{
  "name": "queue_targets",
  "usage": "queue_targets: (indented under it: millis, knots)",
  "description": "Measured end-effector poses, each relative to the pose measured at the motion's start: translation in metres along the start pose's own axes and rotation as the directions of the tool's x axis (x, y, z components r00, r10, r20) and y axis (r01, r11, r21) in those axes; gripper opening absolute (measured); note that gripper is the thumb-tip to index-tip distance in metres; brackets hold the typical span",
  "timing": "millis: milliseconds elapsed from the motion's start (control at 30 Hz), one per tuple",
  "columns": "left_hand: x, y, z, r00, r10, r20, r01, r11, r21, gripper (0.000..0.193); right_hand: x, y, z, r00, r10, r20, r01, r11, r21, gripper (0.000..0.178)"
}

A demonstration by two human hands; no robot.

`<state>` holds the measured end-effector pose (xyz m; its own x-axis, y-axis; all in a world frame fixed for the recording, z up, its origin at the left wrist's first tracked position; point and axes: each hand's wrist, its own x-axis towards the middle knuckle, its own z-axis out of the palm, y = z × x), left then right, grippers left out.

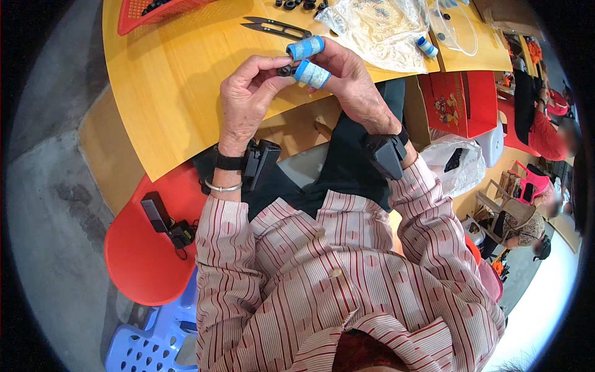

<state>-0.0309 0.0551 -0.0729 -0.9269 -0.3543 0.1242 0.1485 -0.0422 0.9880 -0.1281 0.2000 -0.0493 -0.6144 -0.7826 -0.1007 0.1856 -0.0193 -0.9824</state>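
Over the near edge of the yellow table (161, 105), my two hands meet. My left hand (243, 99) pinches a small black round part (285, 70) between thumb and forefinger. My right hand (353, 80) closes on the same part from the other side; blue and whitish wraps cover its thumb and forefinger. Its other fingers are mostly hidden. Just beyond the hands lie black thread snips (276, 28), their blades pointing left. Several small black parts (300, 4) sit at the table's far edge.
A red basket (133, 15) with black parts stands far left. Right of the snips lies a clear plastic bag (384, 37), near a blue-white roll (426, 47). A red box (458, 102) stands below the table edge. On my left is a red chair (142, 260); people sit far right.
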Motion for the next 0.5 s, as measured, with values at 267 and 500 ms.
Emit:
queue_targets:
  millis: [267, 500]
  knots:
    - [0.0, 0.003, 0.002, 0.997, -0.081, -0.005, 0.08, 0.993, -0.087, 0.026, 0.001, 0.005, 0.006, 0.997, -0.056, -0.058, 0.053, 0.998, -0.047, 0.02]
    - [-0.001, 0.002, -0.003, 0.994, -0.111, 0.006, 0.111, 0.994, -0.013, 0.024, -0.004, -0.001, 0.014, 0.996, 0.001, -0.088, 0.002, 0.999, 0.043, 0.024]
